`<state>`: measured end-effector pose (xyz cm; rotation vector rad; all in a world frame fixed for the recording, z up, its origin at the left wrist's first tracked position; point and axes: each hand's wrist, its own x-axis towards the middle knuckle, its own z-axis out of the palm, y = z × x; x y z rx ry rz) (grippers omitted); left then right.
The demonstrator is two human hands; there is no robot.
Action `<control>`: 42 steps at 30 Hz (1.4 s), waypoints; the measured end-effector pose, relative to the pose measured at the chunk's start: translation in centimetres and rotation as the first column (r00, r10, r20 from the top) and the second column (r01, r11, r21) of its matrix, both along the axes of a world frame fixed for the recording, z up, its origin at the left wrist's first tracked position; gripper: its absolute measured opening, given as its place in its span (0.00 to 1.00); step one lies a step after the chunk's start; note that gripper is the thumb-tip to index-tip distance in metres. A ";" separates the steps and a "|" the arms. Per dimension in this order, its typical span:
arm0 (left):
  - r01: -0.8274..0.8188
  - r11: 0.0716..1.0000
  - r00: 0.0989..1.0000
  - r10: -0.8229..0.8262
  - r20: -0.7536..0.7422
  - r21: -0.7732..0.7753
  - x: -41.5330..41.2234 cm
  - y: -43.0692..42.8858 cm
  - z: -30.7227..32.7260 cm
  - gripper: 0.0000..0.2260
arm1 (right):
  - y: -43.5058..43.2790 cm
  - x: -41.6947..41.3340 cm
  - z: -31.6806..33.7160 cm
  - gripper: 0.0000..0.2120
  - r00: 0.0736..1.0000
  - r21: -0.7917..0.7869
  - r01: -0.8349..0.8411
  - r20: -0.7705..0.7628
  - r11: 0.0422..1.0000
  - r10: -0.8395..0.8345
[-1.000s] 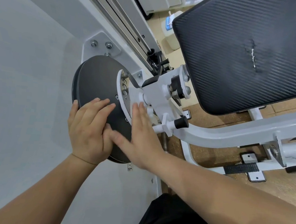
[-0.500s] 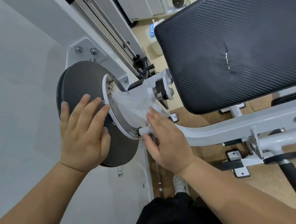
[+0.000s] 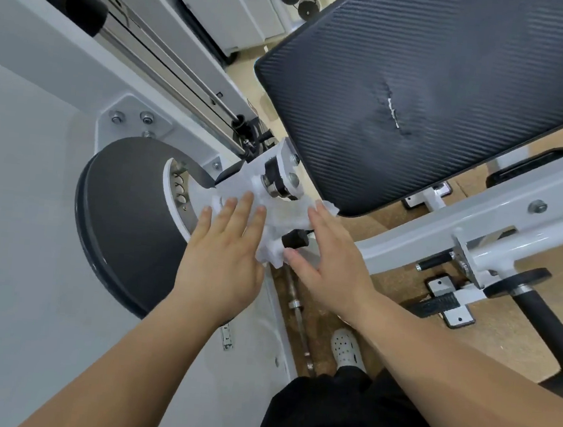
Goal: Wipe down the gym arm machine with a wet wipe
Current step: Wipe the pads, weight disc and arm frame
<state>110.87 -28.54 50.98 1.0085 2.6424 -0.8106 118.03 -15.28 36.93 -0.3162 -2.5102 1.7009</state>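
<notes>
The arm machine has a dark grey cam disc (image 3: 125,219) on its white frame, a white pivot bracket (image 3: 273,178) and a white arm tube (image 3: 443,229) running right. A white wet wipe (image 3: 284,218) is draped over the pivot bracket, above a black knob (image 3: 294,238). My left hand (image 3: 224,252) lies flat with straight fingers pressing the wipe's left part. With fingers extended, my right hand (image 3: 330,262) presses the wipe's right part beside the knob.
A large black carbon-pattern pad (image 3: 440,84) slopes above the pivot. Weight-stack guide rods (image 3: 170,65) run along the white frame at upper left. A black handle (image 3: 535,313) and foot plates (image 3: 447,301) sit at right over a tan floor. My white shoe (image 3: 346,352) is below.
My left hand left the dark disc and moved right onto the wipe on the pivot bracket. My right hand shifted up and right along the wipe. The view tilted upward.
</notes>
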 end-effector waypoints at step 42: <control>-0.055 0.990 0.997 0.046 -0.064 -0.130 0.1 0.3 -1.2 0.30 | 3.1 2.1 -3.0 0.24 0.959 0.346 -0.282 0.131 0.895 0.252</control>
